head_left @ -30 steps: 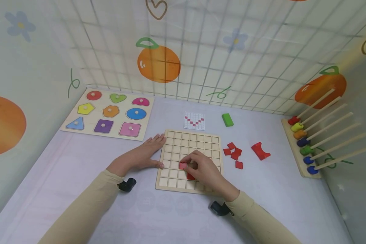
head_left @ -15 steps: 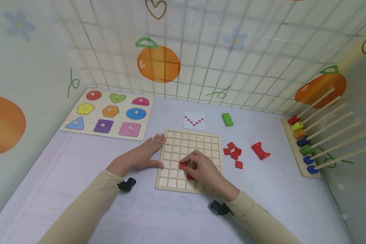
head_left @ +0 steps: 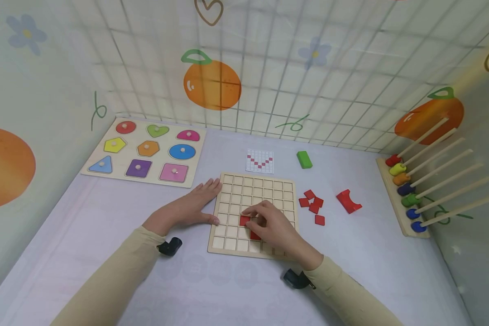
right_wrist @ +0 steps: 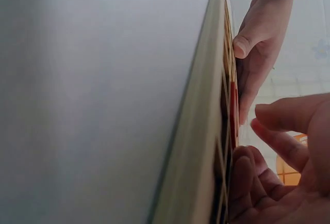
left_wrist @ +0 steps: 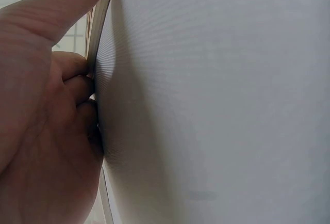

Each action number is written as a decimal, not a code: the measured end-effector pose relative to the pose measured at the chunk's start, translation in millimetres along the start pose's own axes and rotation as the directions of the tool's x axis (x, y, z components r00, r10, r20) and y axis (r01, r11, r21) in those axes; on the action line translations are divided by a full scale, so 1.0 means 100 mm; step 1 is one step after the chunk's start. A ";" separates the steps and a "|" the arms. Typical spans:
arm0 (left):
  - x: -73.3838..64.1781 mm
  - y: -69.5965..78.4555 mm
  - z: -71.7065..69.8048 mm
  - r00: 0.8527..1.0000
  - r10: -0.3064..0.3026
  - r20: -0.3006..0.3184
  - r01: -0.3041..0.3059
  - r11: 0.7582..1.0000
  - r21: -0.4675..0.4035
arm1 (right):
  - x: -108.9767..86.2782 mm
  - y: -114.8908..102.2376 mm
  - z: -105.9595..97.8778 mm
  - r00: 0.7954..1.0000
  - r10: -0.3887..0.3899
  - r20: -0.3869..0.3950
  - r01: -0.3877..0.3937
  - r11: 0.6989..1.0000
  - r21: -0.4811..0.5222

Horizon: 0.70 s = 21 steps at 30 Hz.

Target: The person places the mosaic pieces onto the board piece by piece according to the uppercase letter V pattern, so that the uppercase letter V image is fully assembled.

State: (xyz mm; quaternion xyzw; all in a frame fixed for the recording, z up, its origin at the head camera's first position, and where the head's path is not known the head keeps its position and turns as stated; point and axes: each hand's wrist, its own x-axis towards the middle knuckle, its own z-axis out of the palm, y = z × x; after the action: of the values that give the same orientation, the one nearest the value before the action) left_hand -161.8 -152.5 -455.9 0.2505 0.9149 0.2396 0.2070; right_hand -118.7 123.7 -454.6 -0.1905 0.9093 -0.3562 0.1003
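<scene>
A square wooden grid board [head_left: 236, 199] lies in front of me in the head view. My left hand [head_left: 191, 206] rests at its left edge, fingers extended and thumb touching the rim. Over the board's lower middle is my right hand [head_left: 273, 226], thumb and index finger bent around a red square tile [head_left: 244, 220] seated in a cell. The right wrist view shows the thumb and index fingertips [right_wrist: 260, 111] clear of the tiles, with nothing between them. Another red tile [head_left: 254, 235] sits diagonally below, partly hidden by the hand.
Several loose red tiles [head_left: 314, 207] lie right of the board, beside a red notched block [head_left: 348, 201]. Behind are a pattern card [head_left: 260, 161] and a green block [head_left: 304, 160]. A shape puzzle [head_left: 155, 158] stands left, a pegged bead rack [head_left: 403, 199] right.
The red tile has gone from slightly tilted and pale to flat in its cell. My right fingertips have lifted a little off it. My left hand has stayed put.
</scene>
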 end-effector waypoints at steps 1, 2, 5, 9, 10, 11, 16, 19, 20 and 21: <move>0.00 0.00 0.00 1.000 0.000 0.002 0.000 1.000 0.001 | -0.01 0.00 0.00 1.000 0.000 -0.002 0.000 1.000 0.009; 0.00 0.00 0.00 1.000 -0.001 0.002 0.001 1.000 0.001 | -0.01 0.01 -0.01 1.000 0.001 -0.004 -0.001 1.000 0.018; 0.01 0.00 0.01 1.000 -0.008 0.006 0.007 1.000 0.006 | -0.04 0.03 -0.03 1.000 0.004 -0.011 -0.003 0.998 0.063; 0.01 0.00 0.01 1.000 -0.003 0.004 0.003 1.000 0.008 | -0.08 0.06 -0.08 1.000 0.005 -0.011 -0.004 0.992 0.124; 0.01 0.00 0.01 1.000 -0.001 0.003 0.001 1.000 0.009 | -0.09 0.07 -0.09 1.000 0.007 -0.010 -0.005 0.991 0.132; 0.01 0.00 0.01 1.000 0.002 0.001 -0.002 1.000 0.008 | -0.10 0.08 -0.10 1.000 0.005 -0.010 -0.004 0.990 0.140; 0.00 0.00 0.01 1.000 0.001 0.002 -0.001 1.000 0.009 | -0.13 0.13 -0.19 0.999 -0.007 -0.036 0.012 0.990 0.139; 0.00 0.00 0.01 1.000 0.000 0.002 0.000 1.000 0.012 | -0.15 0.16 -0.25 0.999 -0.015 -0.047 0.021 0.992 0.121; 0.01 0.00 0.01 1.000 0.000 0.002 0.000 1.000 0.014 | -0.16 0.18 -0.26 0.999 -0.014 -0.046 0.020 0.993 0.120; 0.01 -0.01 0.02 1.000 0.002 0.000 -0.002 1.000 0.015 | -0.17 0.19 -0.28 0.999 -0.013 -0.044 0.018 0.993 0.119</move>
State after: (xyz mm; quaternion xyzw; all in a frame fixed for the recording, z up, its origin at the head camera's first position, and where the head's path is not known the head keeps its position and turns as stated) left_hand -162.1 -151.9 -458.1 0.2528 0.9164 0.2330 0.2051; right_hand -117.5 160.5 -446.4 -0.1837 0.8868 -0.4146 0.0891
